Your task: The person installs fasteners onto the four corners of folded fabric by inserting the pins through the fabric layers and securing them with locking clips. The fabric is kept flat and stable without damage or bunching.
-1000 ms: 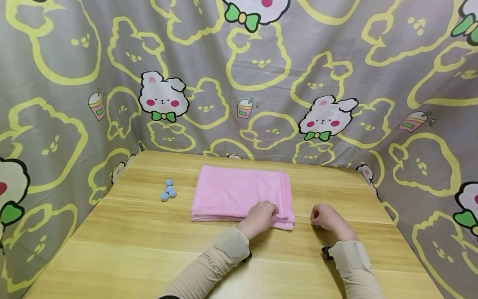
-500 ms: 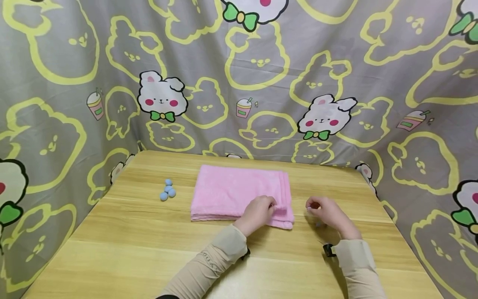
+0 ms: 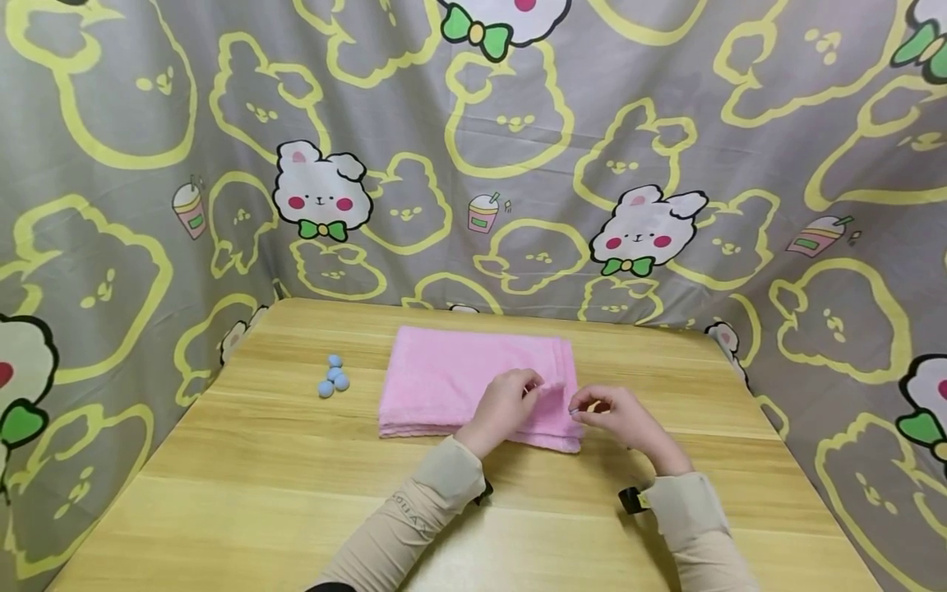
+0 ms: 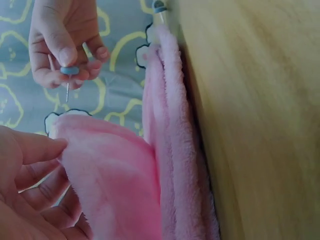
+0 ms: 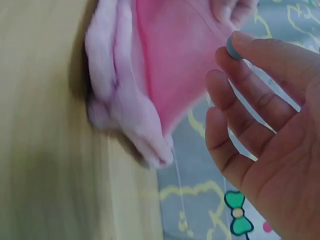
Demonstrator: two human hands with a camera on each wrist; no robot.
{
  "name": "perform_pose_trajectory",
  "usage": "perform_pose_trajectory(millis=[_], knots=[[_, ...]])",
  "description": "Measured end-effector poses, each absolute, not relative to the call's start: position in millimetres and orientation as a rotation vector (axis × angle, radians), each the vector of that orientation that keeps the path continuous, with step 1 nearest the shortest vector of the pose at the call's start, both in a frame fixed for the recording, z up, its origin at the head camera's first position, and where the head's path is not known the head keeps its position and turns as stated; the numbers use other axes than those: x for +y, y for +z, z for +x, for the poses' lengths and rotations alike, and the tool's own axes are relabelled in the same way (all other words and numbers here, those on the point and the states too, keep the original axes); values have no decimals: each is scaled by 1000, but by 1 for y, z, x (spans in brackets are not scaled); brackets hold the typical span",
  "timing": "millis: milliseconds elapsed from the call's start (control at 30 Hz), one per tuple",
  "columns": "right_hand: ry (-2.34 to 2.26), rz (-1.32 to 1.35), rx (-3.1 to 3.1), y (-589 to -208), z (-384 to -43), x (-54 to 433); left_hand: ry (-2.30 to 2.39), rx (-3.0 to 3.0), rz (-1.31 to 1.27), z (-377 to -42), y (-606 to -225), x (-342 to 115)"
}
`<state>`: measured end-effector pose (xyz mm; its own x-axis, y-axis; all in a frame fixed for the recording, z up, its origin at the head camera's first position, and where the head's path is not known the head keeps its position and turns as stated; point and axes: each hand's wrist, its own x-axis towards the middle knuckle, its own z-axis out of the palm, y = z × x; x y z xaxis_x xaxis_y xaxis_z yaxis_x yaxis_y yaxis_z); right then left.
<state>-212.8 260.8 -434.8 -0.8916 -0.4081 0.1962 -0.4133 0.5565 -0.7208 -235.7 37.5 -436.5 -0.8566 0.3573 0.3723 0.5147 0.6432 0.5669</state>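
Note:
A folded pink plush blanket [image 3: 444, 370] lies on the table. At its near right part my left hand [image 3: 506, 403] pinches the top layer's corner between thumb and fingers and holds it raised. My right hand [image 3: 621, 415] is just right of that flap. Between its thumb and forefinger it pinches a pin [image 4: 69, 70] with a round blue head and a thin twisted metal shaft. In the left wrist view the shaft points toward the lifted corner, with a gap between them. Only the blue head shows in the right wrist view, close to the left fingertips.
Several blue-headed pins [image 3: 334, 375] lie grouped left of the blanket on the wooden table [image 3: 244, 469]. Another blue-headed pin [image 4: 159, 7] shows beyond the blanket's end in the left wrist view. A grey patterned curtain [image 3: 414, 99] surrounds the table's back and sides.
My left hand has lifted the blanket's corner higher. My right hand has risen from the table with the pin and moved left, up to the flap.

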Motion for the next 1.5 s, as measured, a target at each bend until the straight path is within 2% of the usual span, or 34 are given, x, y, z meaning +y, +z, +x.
perform_pose_trajectory(millis=[233,967,1300,1500], knots=[[1286,738,-2703,-440,-213,244,-1032,-2589,-752,-237,-434,36],[1234,534,-2607,-450,-212,221,-1010,-2632,-778,-233,-431,38],[1203,680,-2385,-463,-221,225,-983,-2657,-806,-232,-432,39],[1112,642,-2436,-462,-220,225,-957,-2656,-804,-231,-432,40]])
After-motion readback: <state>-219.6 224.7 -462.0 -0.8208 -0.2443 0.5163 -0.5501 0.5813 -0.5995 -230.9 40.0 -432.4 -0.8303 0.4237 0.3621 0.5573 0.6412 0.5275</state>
